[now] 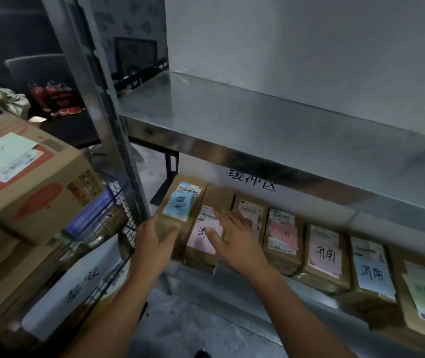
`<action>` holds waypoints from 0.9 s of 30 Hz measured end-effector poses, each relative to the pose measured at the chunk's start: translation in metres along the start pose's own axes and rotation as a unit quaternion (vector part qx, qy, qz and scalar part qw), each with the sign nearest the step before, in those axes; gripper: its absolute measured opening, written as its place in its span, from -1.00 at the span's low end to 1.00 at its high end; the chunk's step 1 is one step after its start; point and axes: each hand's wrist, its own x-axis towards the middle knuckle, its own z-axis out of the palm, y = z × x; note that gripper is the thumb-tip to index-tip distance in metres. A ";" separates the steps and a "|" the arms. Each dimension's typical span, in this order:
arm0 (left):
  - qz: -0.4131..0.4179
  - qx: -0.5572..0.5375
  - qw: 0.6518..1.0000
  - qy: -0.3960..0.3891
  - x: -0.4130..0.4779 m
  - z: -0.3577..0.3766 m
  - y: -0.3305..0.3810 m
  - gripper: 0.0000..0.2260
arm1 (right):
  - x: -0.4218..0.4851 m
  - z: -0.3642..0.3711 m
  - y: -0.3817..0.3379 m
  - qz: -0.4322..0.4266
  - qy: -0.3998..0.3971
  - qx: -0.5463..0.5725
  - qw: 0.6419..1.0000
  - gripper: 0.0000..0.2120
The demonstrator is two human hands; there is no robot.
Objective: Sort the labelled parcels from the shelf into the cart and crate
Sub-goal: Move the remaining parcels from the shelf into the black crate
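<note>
Just right of the wire cart (114,218), the left hand (154,241) closes its grip on the near end of the blue-labelled parcel (180,202), thumb on top. That parcel lies leftmost on the lower shelf (221,285). The right hand (234,241) rests its spread grip flat on the adjoining pink-labelled parcel (201,245). Both are brown and taped, and more parcels (325,257) line up rightward.

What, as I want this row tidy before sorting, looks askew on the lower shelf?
Only the blue note on the leftmost parcel, gripped by the left hand, sits crooked; nothing looks spilled or torn.
</note>
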 end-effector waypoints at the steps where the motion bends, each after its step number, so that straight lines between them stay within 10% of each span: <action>1: -0.007 -0.002 1.000 0.005 0.003 0.002 -0.002 -0.49 | 0.005 0.003 0.004 0.000 -0.016 -0.012 1.000 -0.41; 27: -0.145 -0.106 0.981 -0.074 0.059 -0.004 -0.067 -0.23 | 0.069 0.078 0.010 0.067 -0.087 -0.249 0.962 0.07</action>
